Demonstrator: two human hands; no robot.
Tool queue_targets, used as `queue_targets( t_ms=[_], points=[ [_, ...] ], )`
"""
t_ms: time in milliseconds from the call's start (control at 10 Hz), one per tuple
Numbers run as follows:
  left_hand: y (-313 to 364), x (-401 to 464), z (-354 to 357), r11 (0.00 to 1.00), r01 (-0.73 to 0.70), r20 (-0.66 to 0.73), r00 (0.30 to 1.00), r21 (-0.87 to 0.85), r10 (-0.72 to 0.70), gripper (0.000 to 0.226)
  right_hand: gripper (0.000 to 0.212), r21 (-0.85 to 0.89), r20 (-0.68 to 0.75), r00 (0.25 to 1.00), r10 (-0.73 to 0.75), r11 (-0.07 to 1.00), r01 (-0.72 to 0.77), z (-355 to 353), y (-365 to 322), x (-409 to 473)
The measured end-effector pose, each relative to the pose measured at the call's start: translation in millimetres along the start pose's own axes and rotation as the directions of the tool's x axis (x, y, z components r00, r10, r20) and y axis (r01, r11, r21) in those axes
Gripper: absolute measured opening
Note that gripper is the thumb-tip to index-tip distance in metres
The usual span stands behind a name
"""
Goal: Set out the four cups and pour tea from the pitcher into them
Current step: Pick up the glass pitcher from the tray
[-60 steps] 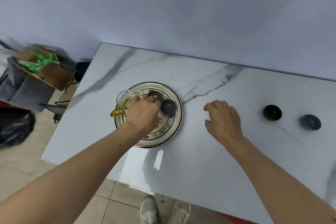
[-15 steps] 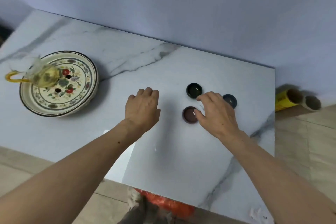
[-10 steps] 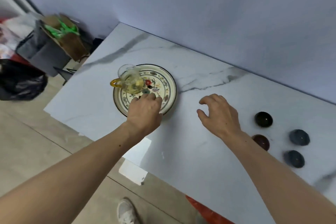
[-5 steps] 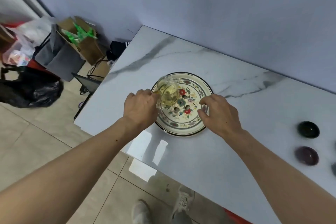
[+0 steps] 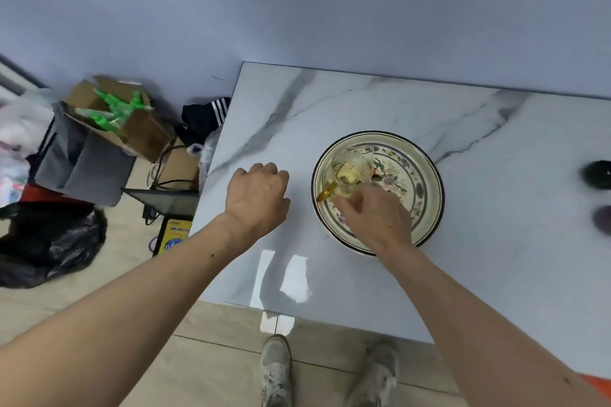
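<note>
A glass pitcher (image 5: pixel 351 171) with an amber handle and yellow tea stands on the left side of a flowered plate (image 5: pixel 426 175). My right hand (image 5: pixel 375 216) lies over the plate's near side, its fingers closed against the pitcher where the handle joins it. My left hand (image 5: pixel 257 196) hovers over the marble table (image 5: pixel 363 109) just left of the plate, loosely curled and holding nothing. Two dark cups show at the right edge, one black cup (image 5: pixel 598 174) and one brownish cup (image 5: pixel 603 220), both cut off by the frame.
The table's left edge runs close beside my left hand and its near edge lies below both arms. On the floor to the left are a cardboard box (image 5: pixel 132 122), a grey bag (image 5: pixel 82 162) and a black plastic bag (image 5: pixel 46 241). My shoes (image 5: pixel 276 370) stand under the near edge.
My left hand has drawn back from the pitcher to the table left of the plate. My right hand has moved from the plate's right rim to the pitcher, whose handle now points toward me.
</note>
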State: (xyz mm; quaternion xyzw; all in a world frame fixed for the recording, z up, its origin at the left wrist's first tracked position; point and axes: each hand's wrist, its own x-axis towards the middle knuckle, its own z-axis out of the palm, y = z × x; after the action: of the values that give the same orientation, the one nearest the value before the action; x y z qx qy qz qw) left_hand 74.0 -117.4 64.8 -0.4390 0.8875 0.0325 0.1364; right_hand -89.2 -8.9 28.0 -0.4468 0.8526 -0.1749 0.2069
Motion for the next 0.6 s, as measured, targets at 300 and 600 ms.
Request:
queue_targets(
  t_ms=[300, 600],
  points=[
    [-16, 8, 22, 0.997, -0.077, 0.016, 0.997, 0.01, 0.077, 0.031, 0.063, 0.181, 0.003, 0.94, 0.341, 0.925, -0.336, 36, -32, 8],
    [15, 11, 25, 0.986, -0.168, 0.015, 0.986, -0.003, 0.168, 0.033, 0.041, 0.347, 0.062, 0.932, 0.357, 0.868, -0.355, 29, -4, -10]
  ],
)
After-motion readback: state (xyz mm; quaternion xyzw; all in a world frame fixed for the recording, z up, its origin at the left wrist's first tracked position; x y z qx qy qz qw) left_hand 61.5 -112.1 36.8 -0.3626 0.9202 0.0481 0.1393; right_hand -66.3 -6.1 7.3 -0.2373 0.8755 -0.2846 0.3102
